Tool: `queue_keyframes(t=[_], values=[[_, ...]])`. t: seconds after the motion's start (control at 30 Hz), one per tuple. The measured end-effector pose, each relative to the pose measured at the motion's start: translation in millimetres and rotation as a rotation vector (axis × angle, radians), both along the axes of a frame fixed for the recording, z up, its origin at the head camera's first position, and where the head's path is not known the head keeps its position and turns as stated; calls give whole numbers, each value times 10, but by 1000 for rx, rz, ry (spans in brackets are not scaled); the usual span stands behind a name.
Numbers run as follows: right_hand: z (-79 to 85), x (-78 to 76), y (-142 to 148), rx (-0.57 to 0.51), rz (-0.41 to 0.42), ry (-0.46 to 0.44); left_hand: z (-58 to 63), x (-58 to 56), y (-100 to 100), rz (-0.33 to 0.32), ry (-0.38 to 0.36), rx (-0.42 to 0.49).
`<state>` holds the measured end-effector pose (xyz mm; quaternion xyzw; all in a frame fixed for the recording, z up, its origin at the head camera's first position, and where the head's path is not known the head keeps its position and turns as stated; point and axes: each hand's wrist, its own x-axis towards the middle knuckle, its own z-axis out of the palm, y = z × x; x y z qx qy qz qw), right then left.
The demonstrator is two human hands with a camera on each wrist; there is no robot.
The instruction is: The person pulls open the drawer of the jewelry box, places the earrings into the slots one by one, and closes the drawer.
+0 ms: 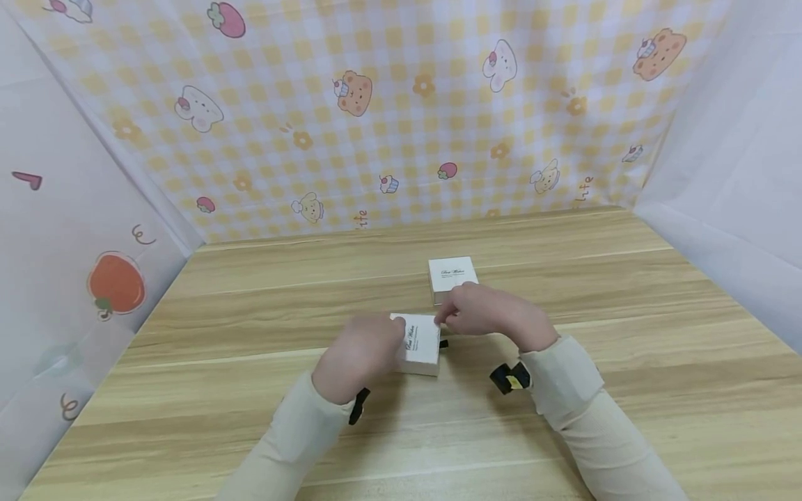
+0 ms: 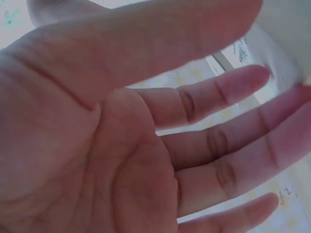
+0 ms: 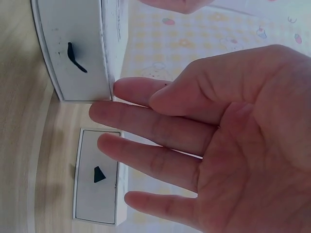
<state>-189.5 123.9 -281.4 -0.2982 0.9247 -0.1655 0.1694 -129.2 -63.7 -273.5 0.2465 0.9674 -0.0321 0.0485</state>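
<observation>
A small white box (image 1: 421, 341) with dark script on its lid lies on the wooden table between my hands. From its right end sticks a black ribbon tab (image 3: 74, 57). My left hand (image 1: 360, 351), blurred in the head view, is at the box's left side, a fingertip overlapping the lid's far left corner. In the left wrist view its fingers (image 2: 194, 104) are spread and mostly straight. My right hand (image 1: 479, 309) is at the box's far right corner. Its thumb lies against the index finger, and the other fingers extend loosely, with nothing between them.
A second white box (image 1: 452, 273) with similar script stands just behind, close to my right hand; a black tab (image 3: 99, 174) shows on its end. The wooden table (image 1: 263, 278) meets a yellow checked cloth (image 1: 401, 125) at the back and white cloth at both sides.
</observation>
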Motion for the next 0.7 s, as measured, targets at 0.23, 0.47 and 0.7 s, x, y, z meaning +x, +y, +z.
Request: queue_keyframes(t=[0.23, 0.47, 0.7], values=[[-3, -13, 17, 2, -11, -29, 15, 20, 19, 22, -98, 97], [-11, -11, 22, -12, -13, -35, 31, 6, 20, 29, -166, 163], [-24, -19, 13, -17, -20, -51, 62, -39, -1, 63, -258, 186]])
